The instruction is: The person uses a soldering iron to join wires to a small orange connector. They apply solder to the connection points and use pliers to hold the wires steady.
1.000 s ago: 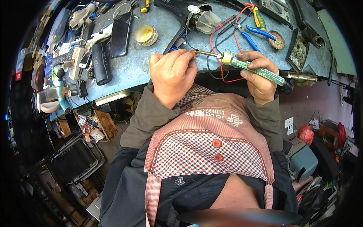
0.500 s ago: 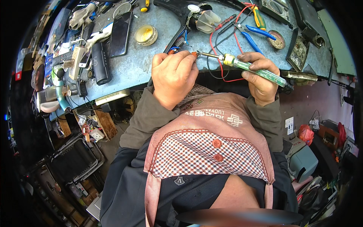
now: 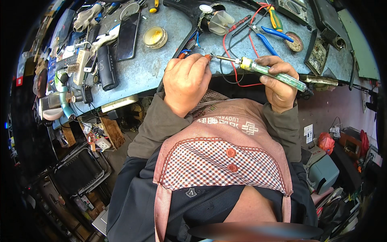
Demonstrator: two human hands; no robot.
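Observation:
My right hand (image 3: 279,82) grips a soldering iron (image 3: 274,74) with a clear green handle. Its metal shaft points left, and the tip meets a small orange-red part (image 3: 208,57) at the fingertips of my left hand (image 3: 187,78). My left hand is closed around that part, and most of it is hidden under the fingers. Just beyond the left fingers run blue wires (image 3: 197,39) beside a black casing with a clear finned piece (image 3: 221,22). A round tub of yellowish paste (image 3: 155,37) stands to the left on the blue bench.
Red and black leads (image 3: 237,76) cross the bench by the iron. Blue-handled cutters (image 3: 268,44), a small round tin (image 3: 294,42) and a multimeter (image 3: 293,11) lie at right. A dark phone (image 3: 128,38), black cylinder (image 3: 107,67) and power strip (image 3: 82,60) lie at left.
The soldering iron has turned slightly in my right hand, and its tip stays at the orange-red part. My left hand has barely moved.

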